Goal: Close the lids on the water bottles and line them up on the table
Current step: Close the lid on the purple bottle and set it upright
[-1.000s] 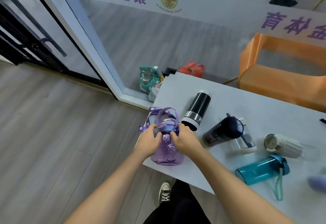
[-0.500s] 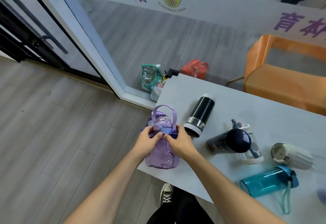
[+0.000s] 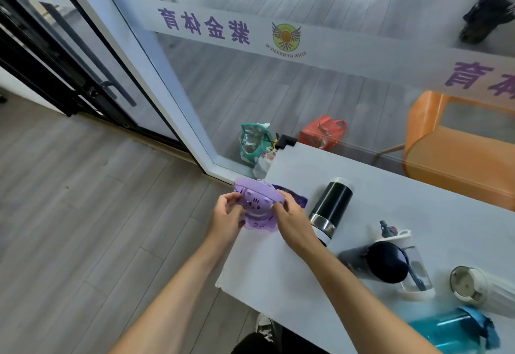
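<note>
Surface: pale grey table (image 3: 278, 264) by glass wall
Bottle: lilac plastic cat-face bottle (image 3: 255, 206) at the corner edge
Hands: left hand (image 3: 225, 218) and right hand (image 3: 291, 218) pinch its lid rim
Advice: press lid evenly, keep base on table

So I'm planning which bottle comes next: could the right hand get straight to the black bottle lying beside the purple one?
Probably yes. The black bottle lies just right of the right hand, nothing between them. But that hand still grips the purple bottle and must release it first.
</note>
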